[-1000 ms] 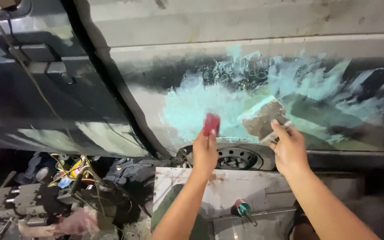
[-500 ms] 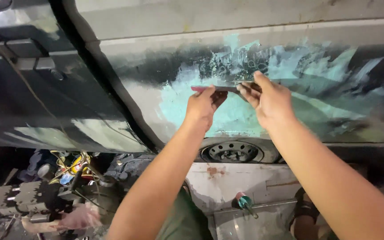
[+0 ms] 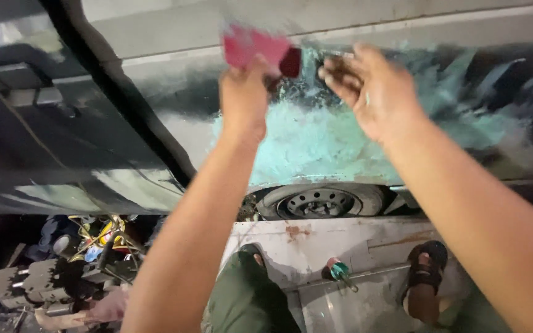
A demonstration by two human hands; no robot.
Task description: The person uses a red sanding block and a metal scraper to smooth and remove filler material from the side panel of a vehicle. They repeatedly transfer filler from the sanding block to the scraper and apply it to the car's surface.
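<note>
Head view looks at a grey car body panel [image 3: 155,80] smeared with one broad patch of pale green filler [image 3: 322,145]. Two bare hands are raised against it. Left hand [image 3: 242,102] is clenched around one red spreader [image 3: 254,48], held at the upper edge of the filler patch; it is blurred. Right hand [image 3: 374,89] is just beside it, fingers curled; whether it grips anything I cannot tell. Below the panel lies one wheel [image 3: 319,202]. Two sandalled feet [image 3: 424,265] rest on a white metal sheet [image 3: 353,237], where one green-handled screwdriver [image 3: 339,271] lies. One tangle of yellow wires [image 3: 103,234] sits by the lower left corner
</note>
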